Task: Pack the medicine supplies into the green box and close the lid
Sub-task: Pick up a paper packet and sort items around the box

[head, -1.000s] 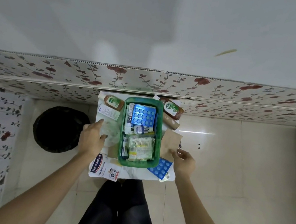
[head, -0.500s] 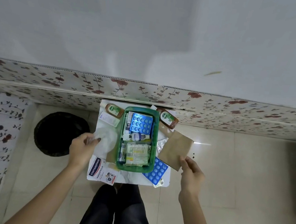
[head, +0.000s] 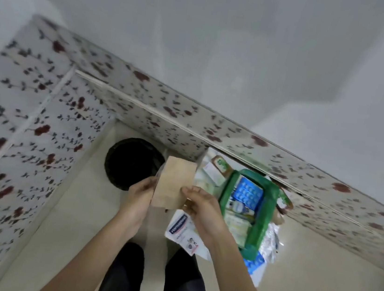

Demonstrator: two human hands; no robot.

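While both hands grip a brown paper packet (head: 174, 185), left hand (head: 140, 196) at its 9 o'clock edge and right hand (head: 202, 206) at 3 o'clock, fingers pinched, the open green box (head: 265, 218) lies farther at 3 o'clock, partly filled, beside the black bin (head: 130, 161).

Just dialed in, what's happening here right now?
A person is holding a brown paper packet up in both hands, left hand and right hand, off to the left of the green box. The box is open and already partly filled, with a blue blister pack and other supplies inside. A plaster packet and some other items lie outside it on the small table, so packing isn't finished. A black bin sits on the floor behind the packet.
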